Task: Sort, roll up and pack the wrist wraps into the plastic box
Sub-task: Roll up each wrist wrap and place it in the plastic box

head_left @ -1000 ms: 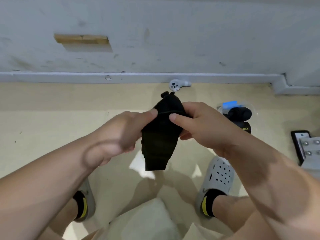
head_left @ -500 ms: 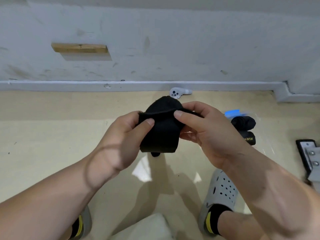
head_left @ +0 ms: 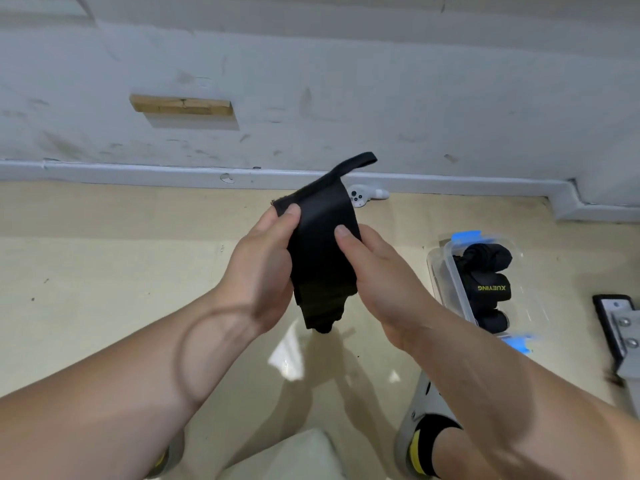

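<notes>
Holding the wrap (head_left: 322, 244) up, left hand (head_left: 263, 268) and right hand (head_left: 377, 282) both pinch its side edges: soft, light, floppy cloth, I'd say, best gripped there to roll tight.

black wrist wrap (head_left: 320, 247) pinched between left hand (head_left: 263, 268) and right hand (head_left: 377, 282) above floor — plastic box (head_left: 535, 306) to the right, holding rolled wraps (head_left: 486, 285).

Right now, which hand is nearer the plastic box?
Right. The right hand pinches the right edge of the wrist wrap, on the side of the plastic box; the left hand holds its left edge, the wrap between it and the box.
</notes>
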